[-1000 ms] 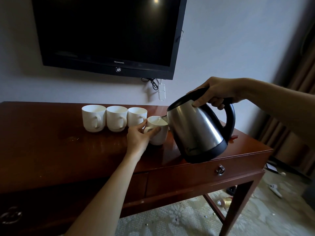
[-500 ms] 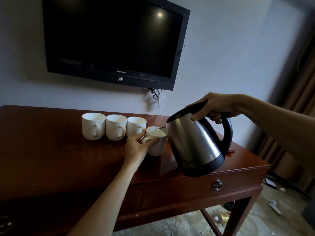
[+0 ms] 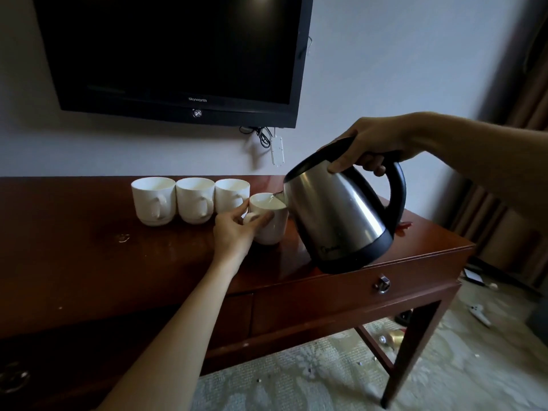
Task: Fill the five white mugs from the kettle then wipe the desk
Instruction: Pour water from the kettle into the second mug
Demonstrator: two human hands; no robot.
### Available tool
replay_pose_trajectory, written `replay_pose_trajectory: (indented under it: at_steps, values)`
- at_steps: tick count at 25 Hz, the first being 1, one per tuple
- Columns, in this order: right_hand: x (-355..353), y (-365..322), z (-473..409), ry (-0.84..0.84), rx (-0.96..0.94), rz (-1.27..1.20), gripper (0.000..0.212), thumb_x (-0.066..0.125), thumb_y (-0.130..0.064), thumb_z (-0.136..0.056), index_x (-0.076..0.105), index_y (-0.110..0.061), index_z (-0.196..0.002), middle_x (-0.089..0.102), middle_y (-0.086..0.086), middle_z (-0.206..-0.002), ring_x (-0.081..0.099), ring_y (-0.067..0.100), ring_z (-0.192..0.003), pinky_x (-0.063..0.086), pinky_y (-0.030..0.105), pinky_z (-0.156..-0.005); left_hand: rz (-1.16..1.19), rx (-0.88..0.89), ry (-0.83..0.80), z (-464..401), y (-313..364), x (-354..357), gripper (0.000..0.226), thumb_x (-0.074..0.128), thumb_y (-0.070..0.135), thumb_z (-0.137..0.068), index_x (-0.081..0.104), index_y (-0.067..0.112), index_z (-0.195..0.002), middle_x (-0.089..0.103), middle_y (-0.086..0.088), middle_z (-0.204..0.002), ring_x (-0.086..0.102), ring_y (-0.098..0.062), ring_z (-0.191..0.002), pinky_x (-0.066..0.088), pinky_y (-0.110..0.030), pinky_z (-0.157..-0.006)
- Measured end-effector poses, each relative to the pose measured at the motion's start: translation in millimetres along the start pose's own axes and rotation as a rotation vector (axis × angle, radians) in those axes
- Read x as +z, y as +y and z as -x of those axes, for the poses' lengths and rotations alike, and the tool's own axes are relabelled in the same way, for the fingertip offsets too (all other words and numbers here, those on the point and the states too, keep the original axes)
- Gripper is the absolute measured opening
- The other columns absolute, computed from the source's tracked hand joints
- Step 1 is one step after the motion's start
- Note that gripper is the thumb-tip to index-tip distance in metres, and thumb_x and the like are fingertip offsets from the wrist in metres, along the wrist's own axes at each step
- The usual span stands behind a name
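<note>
Three white mugs stand in a row on the dark wooden desk (image 3: 89,262): a left mug (image 3: 152,200), a middle mug (image 3: 194,200) and a right mug (image 3: 231,194). In front of them sits a fourth white mug (image 3: 274,223), which my left hand (image 3: 234,235) grips at its handle side. My right hand (image 3: 370,146) holds the black handle of a steel kettle (image 3: 335,215), tilted left with its spout over the fourth mug's rim. A thin stream of water runs into that mug. A fifth mug is not visible.
A black television (image 3: 178,54) hangs on the wall above the desk, with cables and a white power strip (image 3: 277,151) below it. A small red object (image 3: 404,226) lies behind the kettle. The desk has a drawer knob (image 3: 382,283). Small items litter the carpet.
The kettle and both hands keep the same pose at the fourth mug. The camera view has shifted slightly, so the scene sits a bit lower and closer.
</note>
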State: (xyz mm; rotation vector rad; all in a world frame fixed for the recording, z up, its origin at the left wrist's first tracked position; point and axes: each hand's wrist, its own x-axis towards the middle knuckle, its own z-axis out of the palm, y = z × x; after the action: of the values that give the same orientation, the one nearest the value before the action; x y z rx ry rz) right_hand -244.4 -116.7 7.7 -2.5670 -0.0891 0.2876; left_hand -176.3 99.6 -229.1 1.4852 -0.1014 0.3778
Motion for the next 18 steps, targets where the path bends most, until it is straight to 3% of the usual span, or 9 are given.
replay_pose_trajectory:
  at_steps: [2,5,8,9,11,13,18]
  values:
    - [2.2,-1.9,-0.4,-0.008,-0.001,-0.011,0.01,0.081,-0.016,-0.08,0.073,-0.012,-0.085,0.027,-0.002,-0.051,0.027,0.01,-0.04,0.032,0.022,-0.042,0.006,-0.006,0.004,-1.1,-2.4,-2.5,0.078,0.093,0.037,-0.069,0.063,0.014,-0.138,0.071,-0.034,-0.108,0.067,-0.041,-0.111,0.056,-0.043,-0.093]
    - [3.7,-0.3,-0.4,0.024,0.012,0.006,0.016,0.08,-0.016,-0.081,0.067,-0.009,-0.088,0.029,-0.004,-0.047,0.028,0.01,-0.038,0.033,0.022,-0.042,-0.003,-0.005,-0.02,-0.7,-2.3,-2.0,0.082,0.093,0.039,-0.069,0.061,0.013,-0.139,0.073,-0.028,-0.111,0.069,-0.034,-0.112,0.056,-0.045,-0.1]
    - [4.3,-1.7,0.7,0.028,0.007,0.006,0.015,0.08,-0.017,-0.082,0.066,-0.01,-0.086,0.029,-0.004,-0.048,0.027,0.011,-0.04,0.034,0.023,-0.044,0.006,0.006,-0.045,-1.8,-3.2,-3.3,0.083,0.092,0.041,-0.07,0.06,0.015,-0.141,0.071,-0.022,-0.081,0.066,-0.022,-0.077,0.055,-0.038,-0.081]
    - [4.3,-2.9,2.1,0.032,0.003,-0.001,0.015,0.08,-0.017,-0.081,0.067,-0.01,-0.086,0.029,-0.004,-0.048,0.027,0.011,-0.04,0.033,0.023,-0.044,0.01,0.012,-0.042,-1.6,-2.4,-3.2,0.083,0.092,0.042,-0.069,0.06,0.015,-0.141,0.068,-0.02,-0.076,0.063,-0.021,-0.073,0.054,-0.037,-0.078]
    - [6.2,-3.8,3.4,0.044,0.003,-0.01,0.018,0.081,-0.017,-0.08,0.067,-0.009,-0.088,0.027,-0.004,-0.049,0.026,0.011,-0.041,0.032,0.023,-0.044,0.018,0.002,-0.032,0.3,-1.3,-3.0,0.081,0.092,0.039,-0.07,0.06,0.014,-0.141,0.074,-0.028,-0.096,0.072,-0.03,-0.093,0.057,-0.042,-0.089]
    - [8.4,-2.6,2.9,0.056,-0.001,-0.011,0.024,0.082,-0.016,-0.08,0.067,-0.007,-0.096,0.027,-0.004,-0.048,0.026,0.011,-0.04,0.032,0.023,-0.043,0.028,-0.004,-0.036,0.6,0.0,-3.0,0.081,0.092,0.038,-0.071,0.06,0.012,-0.141,0.069,-0.036,-0.112,0.066,-0.045,-0.113,0.055,-0.049,-0.098]
    - [8.1,-3.8,2.6,0.061,0.002,-0.002,0.025,0.082,-0.017,-0.078,0.064,-0.008,-0.092,0.026,-0.004,-0.049,0.024,0.011,-0.04,0.03,0.023,-0.042,-0.016,0.013,-0.021,0.3,-0.1,-0.3,0.103,0.086,0.065,-0.05,0.063,0.017,-0.138,0.072,-0.032,-0.105,0.067,-0.042,-0.111,0.058,-0.048,-0.09]
